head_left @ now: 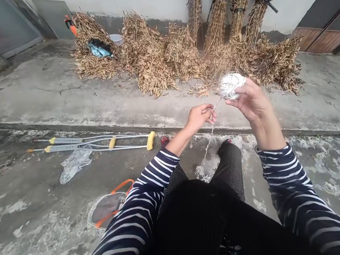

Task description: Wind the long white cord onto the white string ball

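Observation:
My right hand (251, 100) is raised in front of me, its fingers closed round a white ball of wound cord (230, 85). A thin strand of cord (216, 106) runs from the ball down to my left hand (200, 117), which pinches it between thumb and fingers. Below that hand the strand hangs on to a small loose heap of cord (202, 174) on the concrete between my knees. Both arms wear dark sleeves with white stripes, and my legs are in dark trousers.
Heaps and tied bundles of dry brown stalks (162, 56) lie against the white wall ahead. A pair of grey crutches (98, 144) lies on the ground at left, with a clear plastic bag (74, 163) and an orange-edged bag (108, 206) nearer me.

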{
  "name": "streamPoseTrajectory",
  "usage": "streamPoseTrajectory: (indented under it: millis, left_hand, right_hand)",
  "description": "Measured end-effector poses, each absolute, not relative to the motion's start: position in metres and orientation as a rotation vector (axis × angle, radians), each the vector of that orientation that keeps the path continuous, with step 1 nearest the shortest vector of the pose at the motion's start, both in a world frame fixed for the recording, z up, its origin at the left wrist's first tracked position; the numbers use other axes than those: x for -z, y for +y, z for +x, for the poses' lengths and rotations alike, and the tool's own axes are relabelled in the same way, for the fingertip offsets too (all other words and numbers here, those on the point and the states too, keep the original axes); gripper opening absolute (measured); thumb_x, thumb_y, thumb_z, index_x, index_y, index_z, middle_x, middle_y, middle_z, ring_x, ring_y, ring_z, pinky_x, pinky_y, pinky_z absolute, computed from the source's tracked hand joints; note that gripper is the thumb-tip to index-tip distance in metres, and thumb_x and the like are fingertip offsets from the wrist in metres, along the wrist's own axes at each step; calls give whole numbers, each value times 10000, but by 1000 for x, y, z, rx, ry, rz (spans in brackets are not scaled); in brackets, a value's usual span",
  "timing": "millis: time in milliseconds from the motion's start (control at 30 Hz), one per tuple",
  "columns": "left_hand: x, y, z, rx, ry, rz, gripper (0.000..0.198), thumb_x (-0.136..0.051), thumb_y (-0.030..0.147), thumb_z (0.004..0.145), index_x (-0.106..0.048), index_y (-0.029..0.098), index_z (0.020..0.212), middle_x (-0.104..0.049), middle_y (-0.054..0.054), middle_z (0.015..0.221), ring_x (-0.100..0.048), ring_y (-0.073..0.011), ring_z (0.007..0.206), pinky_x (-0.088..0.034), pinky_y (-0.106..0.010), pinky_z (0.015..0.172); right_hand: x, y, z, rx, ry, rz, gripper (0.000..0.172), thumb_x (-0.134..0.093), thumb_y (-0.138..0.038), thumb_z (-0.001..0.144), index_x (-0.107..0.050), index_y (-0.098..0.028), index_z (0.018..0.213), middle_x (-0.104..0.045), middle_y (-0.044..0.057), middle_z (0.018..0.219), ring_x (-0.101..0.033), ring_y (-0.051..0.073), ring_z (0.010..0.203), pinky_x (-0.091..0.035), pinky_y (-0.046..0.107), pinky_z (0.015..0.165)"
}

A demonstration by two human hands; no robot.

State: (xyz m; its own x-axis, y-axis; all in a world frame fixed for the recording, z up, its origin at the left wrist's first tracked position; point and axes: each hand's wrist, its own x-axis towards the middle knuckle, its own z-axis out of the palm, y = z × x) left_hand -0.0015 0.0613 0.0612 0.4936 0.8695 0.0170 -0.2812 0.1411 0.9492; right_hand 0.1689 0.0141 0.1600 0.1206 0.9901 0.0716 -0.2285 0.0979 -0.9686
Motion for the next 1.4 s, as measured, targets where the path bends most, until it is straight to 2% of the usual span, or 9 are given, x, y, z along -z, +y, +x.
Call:
streamPoseTrajectory:
  millis: [167, 500, 633, 867, 933, 1033, 1167, 1267, 1400]
  left_hand:
    - [-36, 56, -9, -825, 649, 1125, 127, -738, 135, 857, -640, 74, 910, -725, -37, 726, -697, -116, 591, -578, -245, 601]
    - [19, 29, -25, -694, 619, 1243, 215, -730, 276, 877, -708, 83, 971, -735, -60, 797, -684, -113, 629, -583, -278, 630]
    - [62, 18, -46, -525, 706, 1297, 253, -723, 334, 898, -743, 102, 996, -761, -88, 867, -718, -143, 701, -619, -340, 734]
    - [118, 21, -81, -325, 1084, 1343, 251, -792, 333, 848, -686, 108, 823, -707, -47, 746, -682, -157, 655, -602, -328, 699]
    - [112, 31, -78, -336, 1132, 1381, 212, -805, 264, 830, -726, 113, 957, -743, -71, 870, -708, -179, 771, -598, -321, 743]
    - [79, 47, -56, -444, 1154, 1449, 445, -757, 177, 858, -695, 181, 1299, -720, -125, 1272, -704, -212, 1048, -583, -314, 865]
    - [15, 55, -7, -817, 818, 1392, 512, -701, 200, 904, -632, 183, 1411, -616, -154, 1482, -628, -257, 1277, -598, -288, 842]
    - [-17, 49, 23, -935, 577, 1194, 479, -762, 211, 862, -670, 152, 1328, -700, -147, 1359, -683, -238, 1176, -602, -265, 781]
    - [-23, 35, 37, -903, 545, 1074, 280, -808, 195, 831, -750, 96, 1086, -786, -83, 912, -721, -151, 771, -576, -255, 701]
  right_hand:
    - [-153, 11, 172, -1162, -981, -1050, 440, -797, -160, 599, -614, -235, 992, -701, -23, 964, -697, 140, 808, -682, 289, 652]
    - [-174, 19, 191, -951, -1007, -1040, 430, -823, -203, 617, -609, -266, 985, -689, -4, 1016, -688, 168, 846, -662, 326, 648]
    - [-193, 14, 199, -781, -1004, -1000, 428, -840, -220, 606, -612, -287, 962, -694, -2, 1069, -670, 177, 891, -650, 319, 650]
    - [-217, -14, 211, -668, -1135, -942, 484, -866, -286, 621, -626, -339, 1037, -683, 15, 1157, -686, 245, 959, -658, 390, 658]
    - [-211, -21, 208, -688, -1151, -936, 494, -856, -255, 617, -613, -327, 1042, -674, 16, 1188, -687, 238, 945, -654, 378, 639]
    - [-187, -27, 197, -800, -1133, -970, 520, -832, -212, 606, -589, -303, 1057, -665, 16, 1201, -686, 201, 896, -633, 315, 584]
    - [-133, -33, 181, -1024, -1011, -1043, 532, -835, -200, 592, -581, -281, 1052, -669, 11, 1126, -672, 171, 826, -634, 296, 573]
    - [-98, -38, 177, -1143, -924, -1081, 521, -842, -206, 583, -586, -279, 1030, -664, -6, 1054, -667, 166, 793, -644, 324, 579]
    - [-76, -43, 185, -1207, -896, -1099, 505, -831, -211, 591, -610, -277, 1040, -673, -9, 1049, -660, 153, 771, -644, 315, 580]
